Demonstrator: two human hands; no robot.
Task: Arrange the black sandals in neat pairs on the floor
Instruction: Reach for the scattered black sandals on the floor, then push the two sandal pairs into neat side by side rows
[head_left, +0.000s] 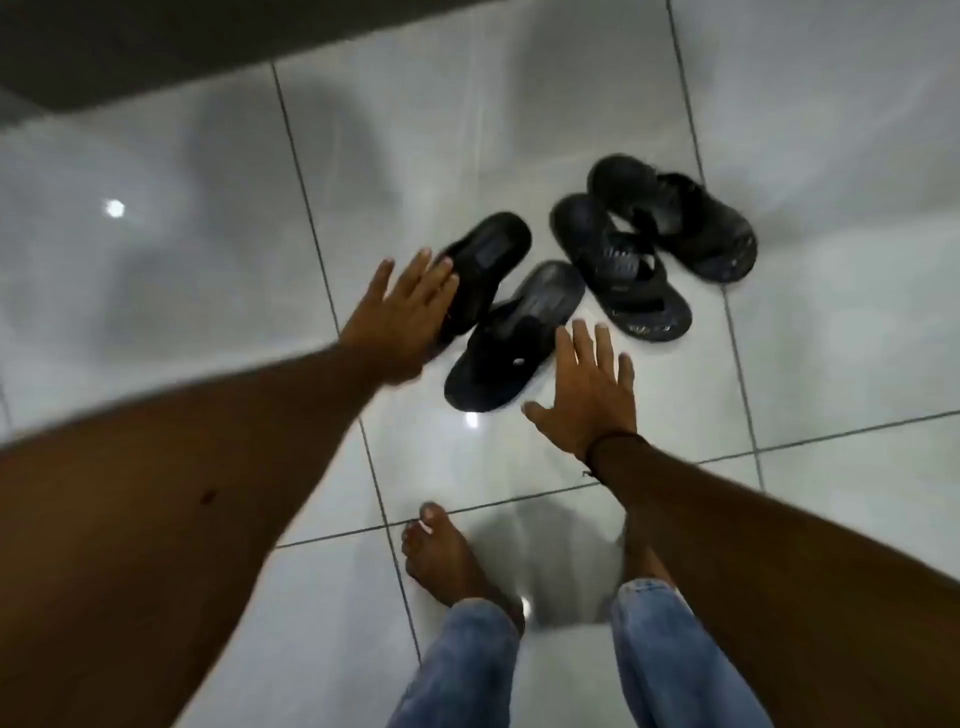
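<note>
Several black sandals lie on the white tiled floor. The left pair slants up to the right: one sandal (488, 265) is partly hidden under my left hand (402, 312), the other (514, 338) lies beside it. The right pair slants the other way, with one sandal (621, 267) against another (672, 218). My left hand is spread open over the leftmost sandal's toe end; whether it touches is unclear. My right hand (589, 395) is open with fingers apart, just right of the second sandal and holding nothing.
My bare feet (441, 556) in blue jeans stand on the tiles (831, 338) below the sandals. A dark wall base (156, 47) runs across the top left. Glossy floor spreads left and right of the sandals.
</note>
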